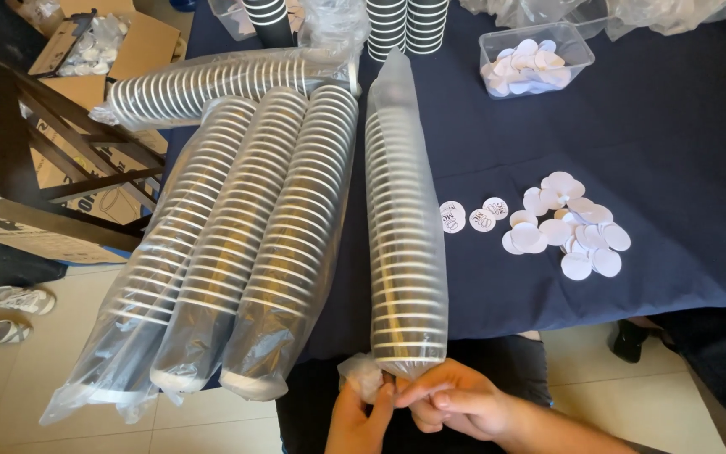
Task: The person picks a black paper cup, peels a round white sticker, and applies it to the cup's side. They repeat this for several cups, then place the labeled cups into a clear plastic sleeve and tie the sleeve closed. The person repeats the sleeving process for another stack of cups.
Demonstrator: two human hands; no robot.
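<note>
I see an evenly lit, fairly bright indoor scene; the light is soft and seems to come from above, with no hard-edged shadows. The dark cloth [674, 151] reads flat and slightly muddy, with faint folds showing. Glare sits on the plastic sleeves [245, 219], mostly as white streaks along their sides and at the crumpled ends, and it partly veils the cup rims inside. The white discs [565, 227] are nearly blown out. My hands, left [359, 416] and right [455, 399], look slightly soft, perhaps motion blur. Straight lines bow toward the corners, a wide-angle effect. The floor [35, 378] is pale and washed.
</note>
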